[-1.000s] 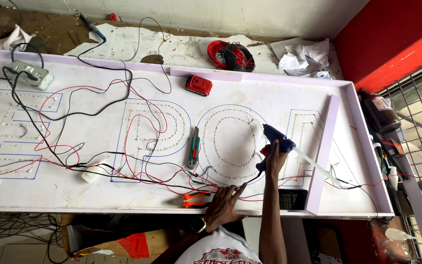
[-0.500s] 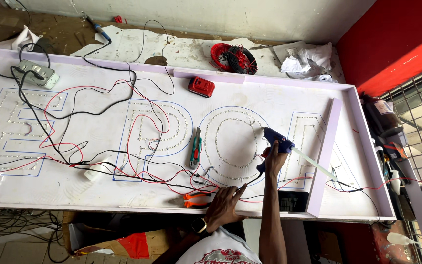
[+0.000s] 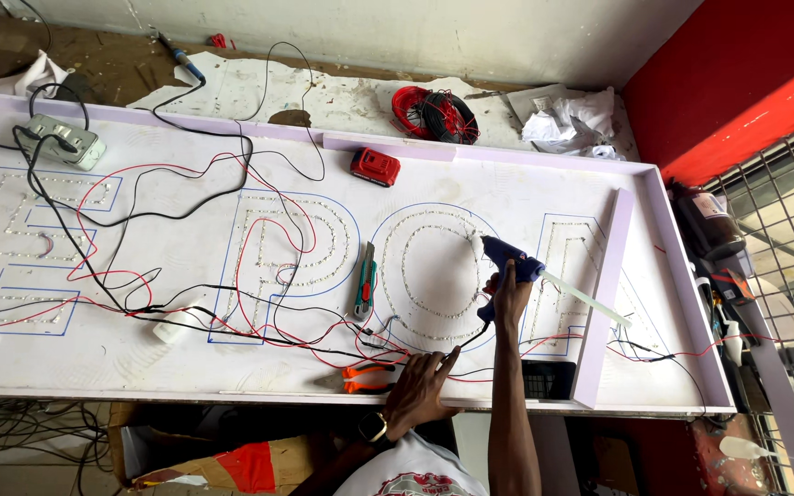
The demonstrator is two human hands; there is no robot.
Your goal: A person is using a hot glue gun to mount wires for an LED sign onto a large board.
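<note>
We're looking down on a big white sign panel (image 3: 186, 367) w/ a raised lilac rim, letter outlines in blue filled w/ rows of small LED dots. Right hand (image 3: 507, 298) is clenched round the grip of a blue glue gun (image 3: 505, 257); gun sits over the right edge of the round letter (image 3: 438, 276), nozzle toward the letter, clear glue stick (image 3: 585, 298) poking out the back toward the right. Black cord runs from the gun handle down toward the panel's near edge.

Left hand (image 3: 420, 395) rests flat-ish on the near edge of the panel, fingers spread and released, on the red/black wires (image 3: 259, 317) there; can't tell if it pinches any wire. Watch on that wrist. Orange-handled pliers (image 3: 365, 377) lie just beside the left hand, to its left.

Other bits: green utility knife (image 3: 365, 280) between the two middle letters, red battery pack (image 3: 376, 166) near the far rim, grey socket box (image 3: 62, 140) far left w/ black cable plugged in, small white tape roll (image 3: 175, 328) near the front. Loose lilac strip (image 3: 604, 294) stands on the panel's right side. Coil of red/black wire (image 3: 434, 115) and crumpled paper (image 3: 567, 119) lie on the floor beyond the panel.
</note>
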